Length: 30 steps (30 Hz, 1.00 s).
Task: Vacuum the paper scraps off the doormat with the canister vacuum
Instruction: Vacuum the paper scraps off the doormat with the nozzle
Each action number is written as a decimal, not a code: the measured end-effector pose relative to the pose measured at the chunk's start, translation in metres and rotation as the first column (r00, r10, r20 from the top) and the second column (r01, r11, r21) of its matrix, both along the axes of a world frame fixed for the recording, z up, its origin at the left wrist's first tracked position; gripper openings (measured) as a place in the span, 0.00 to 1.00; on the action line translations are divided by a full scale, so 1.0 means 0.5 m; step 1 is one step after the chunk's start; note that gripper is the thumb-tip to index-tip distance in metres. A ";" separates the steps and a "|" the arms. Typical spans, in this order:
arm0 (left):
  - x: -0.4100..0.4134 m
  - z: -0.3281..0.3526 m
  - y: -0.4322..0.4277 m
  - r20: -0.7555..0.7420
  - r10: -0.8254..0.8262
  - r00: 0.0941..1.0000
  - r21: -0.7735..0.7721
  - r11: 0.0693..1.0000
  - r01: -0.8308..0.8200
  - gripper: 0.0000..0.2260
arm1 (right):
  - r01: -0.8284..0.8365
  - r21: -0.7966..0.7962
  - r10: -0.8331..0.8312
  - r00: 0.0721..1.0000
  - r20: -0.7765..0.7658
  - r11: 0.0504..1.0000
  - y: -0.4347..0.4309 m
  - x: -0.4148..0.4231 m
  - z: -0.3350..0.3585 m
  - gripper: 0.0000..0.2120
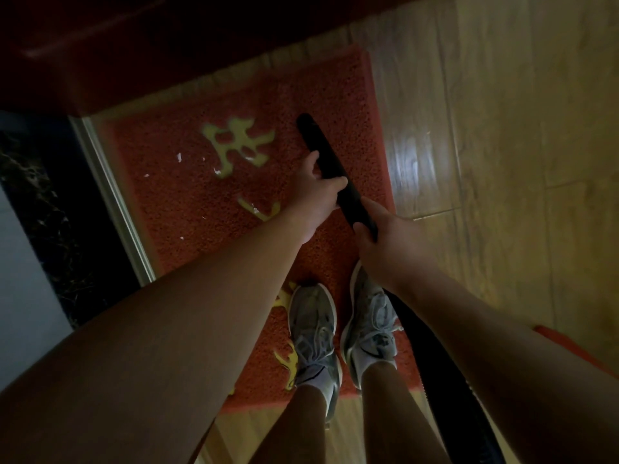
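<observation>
Head view is dim, and I find a lot of it hard to make out. The two bare arms fill the lower half and hide part of the red mat [187,209]. The shoes [313,333] stand on the near end of the mat and hide more of it.

The left hand [318,192] holds the black tube [335,169] near its middle, with the fingers curled round it and the thumb on top. The right hand [378,236] grips the near end of the tube with its fingers wrapped tight. That hand hides the spot where the tube meets the hose [425,343]. The hose runs down past the right shoe and is cut off by the bottom edge, so I cannot see what it joins.

The far tip of the tube points at the far right part of the mat. It is too dark for me to tell if the tip touches the mat.

The white scraps [179,157] lie on the left half of the mat, on and around the yellow sign [237,142]. They are to the left of the tube, apart from its tip.

A pale strip [110,195] runs along the left edge of the mat. Past the far edge is a dark red thing that looks like a door [100,61]. The wood floor [502,128] lies to the right.
</observation>
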<state>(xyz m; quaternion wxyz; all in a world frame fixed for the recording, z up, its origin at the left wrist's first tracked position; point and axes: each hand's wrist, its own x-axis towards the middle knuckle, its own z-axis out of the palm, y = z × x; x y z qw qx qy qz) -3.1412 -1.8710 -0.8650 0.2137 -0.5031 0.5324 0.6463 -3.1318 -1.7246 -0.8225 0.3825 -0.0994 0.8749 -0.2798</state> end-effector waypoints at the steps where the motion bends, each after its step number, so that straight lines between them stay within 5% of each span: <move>1: -0.002 0.000 0.002 0.001 0.001 1.000 -0.001 1.000 -0.001 0.34 | 0.003 -0.010 -0.003 1.000 0.007 1.000 0.002 -0.001 0.001 0.22; 30: 0.102 0.000 -0.059 0.009 0.150 0.989 -0.040 0.988 -0.150 0.33 | -0.181 -0.038 0.182 0.983 0.030 0.983 -0.058 0.044 -0.001 0.22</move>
